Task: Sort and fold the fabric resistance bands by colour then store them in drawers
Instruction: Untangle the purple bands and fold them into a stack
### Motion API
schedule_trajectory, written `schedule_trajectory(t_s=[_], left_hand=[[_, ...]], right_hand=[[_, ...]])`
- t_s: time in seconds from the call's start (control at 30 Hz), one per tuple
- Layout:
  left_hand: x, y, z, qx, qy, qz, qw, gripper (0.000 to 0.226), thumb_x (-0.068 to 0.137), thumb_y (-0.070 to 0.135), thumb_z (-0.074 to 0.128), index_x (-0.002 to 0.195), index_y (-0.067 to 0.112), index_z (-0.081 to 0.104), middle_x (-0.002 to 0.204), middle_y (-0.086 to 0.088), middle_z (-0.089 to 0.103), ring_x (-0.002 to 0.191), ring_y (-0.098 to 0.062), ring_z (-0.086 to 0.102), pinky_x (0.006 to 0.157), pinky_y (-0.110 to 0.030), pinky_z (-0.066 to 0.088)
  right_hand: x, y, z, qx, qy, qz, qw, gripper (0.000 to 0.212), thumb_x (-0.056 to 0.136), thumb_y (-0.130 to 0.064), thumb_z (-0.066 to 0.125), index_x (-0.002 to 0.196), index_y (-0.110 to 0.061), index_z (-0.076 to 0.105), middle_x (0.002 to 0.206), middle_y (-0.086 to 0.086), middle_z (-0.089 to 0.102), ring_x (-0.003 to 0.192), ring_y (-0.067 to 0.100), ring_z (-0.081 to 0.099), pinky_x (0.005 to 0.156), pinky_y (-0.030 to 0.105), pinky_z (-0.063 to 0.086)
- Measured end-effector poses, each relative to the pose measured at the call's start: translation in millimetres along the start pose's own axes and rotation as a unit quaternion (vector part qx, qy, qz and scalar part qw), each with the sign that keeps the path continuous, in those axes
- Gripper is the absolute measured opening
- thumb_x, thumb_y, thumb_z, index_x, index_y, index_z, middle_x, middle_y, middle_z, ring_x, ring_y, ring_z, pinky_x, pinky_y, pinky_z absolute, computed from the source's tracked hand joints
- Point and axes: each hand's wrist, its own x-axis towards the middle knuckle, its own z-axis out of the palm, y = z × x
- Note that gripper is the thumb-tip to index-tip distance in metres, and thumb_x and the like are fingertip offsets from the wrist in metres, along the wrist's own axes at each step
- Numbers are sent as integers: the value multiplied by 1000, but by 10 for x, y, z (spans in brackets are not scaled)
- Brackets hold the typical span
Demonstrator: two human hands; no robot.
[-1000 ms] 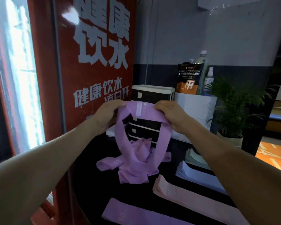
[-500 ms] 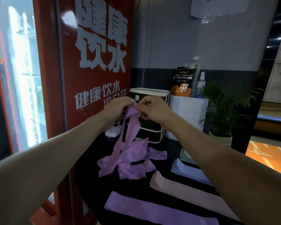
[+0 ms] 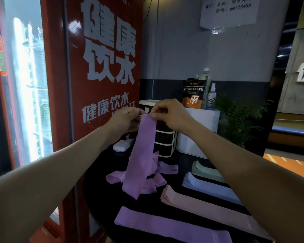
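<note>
Band (image 3: 142, 155) now hangs flat from your two hands — a second ago it was a wide open loop stretched between them, and half a second ago you had drawn the ends together. Your left hand (image 3: 125, 121) and right hand (image 3: 168, 114) sit close at the top edge, each pinching the purple cloth between thumb and fingertips; the other fingers are curled in. The strip drops straight down in front of the drawers (image 3: 162, 137), and its lower end trails onto the loose purple heap (image 3: 158, 174) on the dark table (image 3: 102, 181).

What that means for you: the loop is collapsed into a double layer, so this one looks ready to be laid down and folded, not yet stored. Beside you the sorting is well on — a flat purple band (image 3: 165, 225) lies nearest, then a pink stack (image 3: 200, 206), a pale blue stack (image 3: 209, 188) and a greenish stack (image 3: 205, 170) further back. The purple heap is the only tangle left in view, so purple is probably the last colour to tidy.

Watch the trailing end; it touches the heap and could drag another band up with it when you lift. All the drawers look closed, so nothing seems stored so far.
</note>
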Motion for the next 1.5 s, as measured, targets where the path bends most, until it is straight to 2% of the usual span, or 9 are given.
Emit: schedule_trajectory(t_s=[0.17,0.37,0.53,0.6,0.8,1.0,1.13,1.33,1.5], left_hand=[[-55,-3,153,-65,-90,-35,993,20,96,18,45,103,19,63,87,6,71,85,-12,65,74,-25,52],[-127,6,435,-164,-135,-39,976,22,95,12,44,92,10,65,91,-11,57,80,-18,53,80,-28,50],[-178,38,568,-53,-137,-17,989,35,95,21,48,118,-5,51,101,-17,55,90,-26,47,76,-31,40],[-215,58,608,-17,-131,2,991,36,95,22,49,118,-5,50,96,-14,59,83,-22,51,71,-28,41],[-348,24,635,17,-155,14,988,24,90,14,58,112,4,58,99,-7,66,84,-12,61,76,-23,49],[-546,-349,608,134,-222,-27,965,37,75,16,76,110,11,63,106,-4,69,99,-21,64,89,-32,52],[-749,-609,543,214,-274,-71,935,22,75,22,77,92,11,67,83,2,69,78,-17,64,70,-22,52],[-915,-949,300,344,-235,-131,900,25,75,33,77,81,13,63,83,-1,59,77,-15,52,65,-25,41],[-1022,-1142,152,147,-115,-239,953,28,77,14,76,101,4,67,92,-10,66,76,-18,60,62,-23,48]], right_hand=[[-93,-67,-200,-3,9,-40,999,5,85,-11,64,88,-10,68,81,-15,55,76,-1,55,71,8,43],[-369,28,-355,118,4,36,992,14,84,-2,64,85,-16,66,87,-5,62,82,6,61,79,20,52],[-570,-25,-368,361,21,278,890,13,92,-19,56,86,-10,62,80,5,63,74,15,60,69,26,53],[-616,-33,-356,326,15,328,886,27,90,-33,59,90,-7,64,81,6,65,76,17,61,70,29,55],[-725,-53,-318,250,64,312,914,19,86,-6,64,70,-13,57,78,6,58,68,13,55,61,24,53],[-994,217,-396,253,193,378,869,24,86,-3,63,65,-11,54,79,11,58,63,15,55,41,19,51],[-1371,483,-381,208,245,438,839,24,86,-3,63,65,-10,55,82,15,59,60,20,54,40,23,49],[-1884,757,-234,169,279,487,810,22,85,-4,61,63,-9,58,84,18,61,78,31,61,77,49,56],[-2149,850,-77,151,264,507,806,24,85,-7,61,62,-10,57,69,11,58,75,29,60,78,42,53]])
